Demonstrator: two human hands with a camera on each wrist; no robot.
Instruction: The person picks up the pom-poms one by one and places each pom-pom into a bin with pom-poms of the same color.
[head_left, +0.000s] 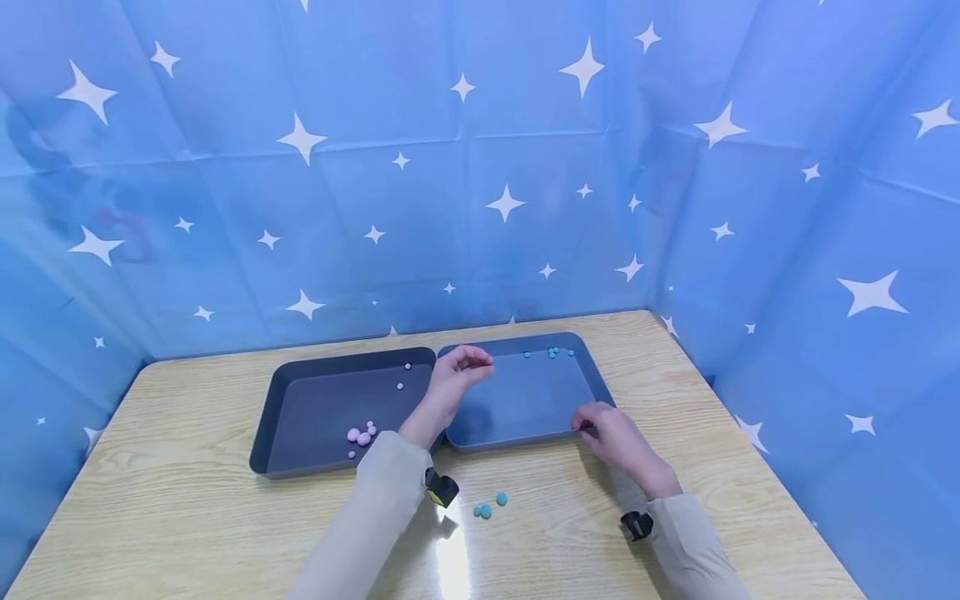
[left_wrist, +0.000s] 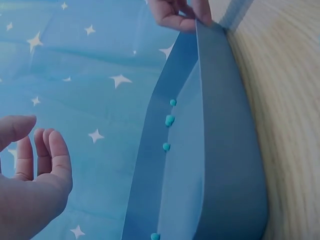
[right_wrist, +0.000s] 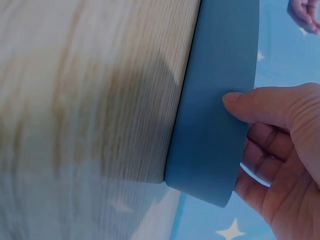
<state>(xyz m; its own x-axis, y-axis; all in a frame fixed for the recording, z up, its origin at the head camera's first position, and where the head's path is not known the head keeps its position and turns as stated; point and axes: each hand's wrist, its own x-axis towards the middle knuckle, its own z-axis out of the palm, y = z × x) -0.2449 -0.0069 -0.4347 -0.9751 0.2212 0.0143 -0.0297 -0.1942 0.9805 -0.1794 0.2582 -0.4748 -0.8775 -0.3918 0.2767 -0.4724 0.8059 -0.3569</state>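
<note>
My right hand [head_left: 617, 442] grips the near wall of a blue tray [head_left: 517, 404] close to its right corner. The right wrist view shows that thumb on the wall's outer face and the fingers on its inner side. Above the tray's left end hovers my left hand [head_left: 448, 385], fingers loosely bent towards the thumb, with nothing held in the left wrist view. Several small teal balls [head_left: 552, 352] lie along the tray's far wall.
A dark tray [head_left: 311, 421] stands left of the blue one, with several pink balls [head_left: 363, 438] inside. Three teal balls [head_left: 486, 511] lie on the wooden table [head_left: 187, 500] in front. A blue star-patterned curtain [head_left: 450, 208] hangs behind and to the right.
</note>
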